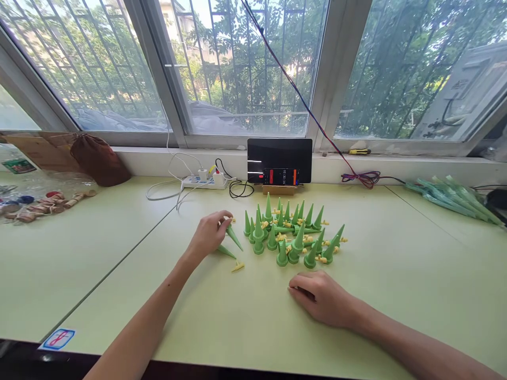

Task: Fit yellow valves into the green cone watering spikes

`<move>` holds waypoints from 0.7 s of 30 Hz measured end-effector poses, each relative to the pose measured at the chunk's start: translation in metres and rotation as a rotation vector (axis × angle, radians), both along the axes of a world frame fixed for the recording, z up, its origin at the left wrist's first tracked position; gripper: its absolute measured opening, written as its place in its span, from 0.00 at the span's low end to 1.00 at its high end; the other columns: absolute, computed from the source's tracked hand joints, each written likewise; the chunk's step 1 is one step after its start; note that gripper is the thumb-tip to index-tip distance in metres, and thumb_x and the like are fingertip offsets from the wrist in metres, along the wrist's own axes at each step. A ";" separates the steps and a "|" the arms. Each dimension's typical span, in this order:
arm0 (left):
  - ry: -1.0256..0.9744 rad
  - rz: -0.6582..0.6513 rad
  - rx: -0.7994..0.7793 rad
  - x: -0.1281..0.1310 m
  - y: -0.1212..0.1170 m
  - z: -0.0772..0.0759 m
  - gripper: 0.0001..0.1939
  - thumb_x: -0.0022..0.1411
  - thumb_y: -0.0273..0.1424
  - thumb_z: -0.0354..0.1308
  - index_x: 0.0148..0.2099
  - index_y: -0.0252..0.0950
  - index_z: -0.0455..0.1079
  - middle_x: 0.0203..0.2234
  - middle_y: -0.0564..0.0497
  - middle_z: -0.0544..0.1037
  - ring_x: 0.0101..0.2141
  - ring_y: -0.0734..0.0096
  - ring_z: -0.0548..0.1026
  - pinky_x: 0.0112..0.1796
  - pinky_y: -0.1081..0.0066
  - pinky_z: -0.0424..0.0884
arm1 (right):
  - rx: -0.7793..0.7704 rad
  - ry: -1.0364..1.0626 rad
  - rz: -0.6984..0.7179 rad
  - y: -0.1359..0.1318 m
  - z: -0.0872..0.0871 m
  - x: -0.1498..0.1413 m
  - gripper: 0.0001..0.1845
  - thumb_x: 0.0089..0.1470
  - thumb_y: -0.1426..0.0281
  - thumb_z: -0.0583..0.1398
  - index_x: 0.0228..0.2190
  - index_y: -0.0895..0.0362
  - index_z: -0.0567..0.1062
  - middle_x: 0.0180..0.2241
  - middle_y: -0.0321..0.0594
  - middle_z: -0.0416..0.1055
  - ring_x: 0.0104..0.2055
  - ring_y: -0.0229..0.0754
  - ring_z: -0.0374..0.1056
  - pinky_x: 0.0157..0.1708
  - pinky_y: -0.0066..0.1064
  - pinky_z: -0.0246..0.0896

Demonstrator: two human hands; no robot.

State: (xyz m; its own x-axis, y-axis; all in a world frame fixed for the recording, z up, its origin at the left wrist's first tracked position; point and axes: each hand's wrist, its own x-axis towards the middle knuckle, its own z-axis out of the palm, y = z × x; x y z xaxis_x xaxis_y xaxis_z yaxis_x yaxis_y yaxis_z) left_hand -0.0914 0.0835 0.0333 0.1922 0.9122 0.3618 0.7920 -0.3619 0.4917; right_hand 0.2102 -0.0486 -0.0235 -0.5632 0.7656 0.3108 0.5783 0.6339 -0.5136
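Observation:
My left hand [209,232] is closed around the wide end of a green watering spike [235,238], whose tip points down to the right. Under that hand a second green spike [226,252] lies on the table, partly hidden by the fingers. A loose yellow valve [238,267] lies just in front of it. My right hand [322,298] rests on the table with curled fingers, and I see nothing in them. Beyond it stands a group of green watering spikes [298,237], most upright and several lying down, with small yellow valves [320,259] among them.
Behind the spikes, a phone [282,177] showing a timer leans against a black tablet [279,153]. A power strip [204,183] with cables is to its left. Wooden pieces [39,207] and a brown bag [99,161] sit far left; green plastic bags [455,198] lie right.

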 end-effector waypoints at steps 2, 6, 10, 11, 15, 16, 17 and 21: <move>-0.173 -0.025 -0.077 0.000 -0.002 0.004 0.14 0.65 0.37 0.53 0.44 0.38 0.76 0.24 0.53 0.73 0.20 0.73 0.64 0.25 0.72 0.63 | -0.006 -0.001 -0.005 0.000 0.000 0.000 0.14 0.66 0.74 0.52 0.29 0.56 0.71 0.24 0.37 0.70 0.24 0.37 0.60 0.27 0.30 0.51; -0.614 -0.169 -0.336 0.002 -0.008 0.014 0.18 0.64 0.43 0.59 0.49 0.37 0.75 0.20 0.57 0.63 0.18 0.76 0.61 0.20 0.75 0.60 | -0.012 0.005 -0.003 0.001 -0.002 0.000 0.14 0.66 0.73 0.51 0.28 0.56 0.71 0.24 0.37 0.69 0.25 0.37 0.59 0.27 0.30 0.50; -0.921 -0.307 -0.493 0.003 -0.011 0.019 0.17 0.61 0.41 0.66 0.48 0.36 0.75 0.23 0.55 0.67 0.21 0.76 0.66 0.24 0.74 0.67 | -0.013 0.010 0.004 0.001 -0.002 0.001 0.14 0.65 0.73 0.51 0.28 0.56 0.70 0.24 0.36 0.69 0.25 0.37 0.59 0.27 0.29 0.50; -0.977 -0.334 -0.531 0.004 -0.011 0.019 0.16 0.61 0.40 0.67 0.47 0.35 0.76 0.24 0.55 0.68 0.22 0.76 0.67 0.26 0.73 0.69 | -0.012 0.011 0.003 0.001 -0.002 0.001 0.14 0.65 0.73 0.51 0.28 0.56 0.70 0.24 0.36 0.69 0.24 0.37 0.59 0.27 0.29 0.50; -1.137 -0.408 -0.667 0.006 -0.012 0.020 0.14 0.59 0.34 0.69 0.45 0.33 0.77 0.27 0.51 0.71 0.26 0.73 0.71 0.28 0.72 0.71 | -0.010 0.013 0.000 0.000 -0.003 0.000 0.14 0.65 0.74 0.52 0.28 0.56 0.70 0.24 0.36 0.69 0.24 0.37 0.59 0.27 0.29 0.50; -1.162 -0.414 -0.689 0.006 -0.012 0.020 0.14 0.58 0.33 0.69 0.46 0.33 0.77 0.29 0.50 0.72 0.28 0.72 0.72 0.28 0.73 0.71 | -0.011 0.011 0.000 0.000 -0.003 0.000 0.14 0.65 0.74 0.52 0.28 0.56 0.70 0.24 0.37 0.69 0.24 0.37 0.59 0.27 0.29 0.50; -1.184 -0.419 -0.704 0.006 -0.012 0.020 0.15 0.58 0.31 0.69 0.46 0.32 0.77 0.31 0.49 0.73 0.30 0.71 0.73 0.29 0.73 0.71 | -0.014 0.009 0.001 0.000 -0.003 0.000 0.14 0.65 0.74 0.52 0.28 0.56 0.70 0.24 0.37 0.69 0.25 0.37 0.59 0.27 0.29 0.50; -1.257 -0.468 -0.733 0.005 -0.012 0.020 0.19 0.53 0.25 0.70 0.48 0.31 0.78 0.31 0.48 0.73 0.31 0.71 0.73 0.30 0.75 0.71 | -0.017 0.007 0.003 0.000 -0.003 0.001 0.14 0.66 0.74 0.52 0.29 0.56 0.71 0.25 0.37 0.70 0.25 0.37 0.60 0.28 0.30 0.51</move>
State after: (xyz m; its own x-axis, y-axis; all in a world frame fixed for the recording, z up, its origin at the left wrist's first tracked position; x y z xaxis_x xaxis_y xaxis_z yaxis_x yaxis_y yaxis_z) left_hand -0.0861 0.0717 0.0528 0.4279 0.9037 0.0156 -0.3745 0.1616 0.9130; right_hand 0.2112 -0.0485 -0.0263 -0.5635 0.7693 0.3011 0.5729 0.6265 -0.5284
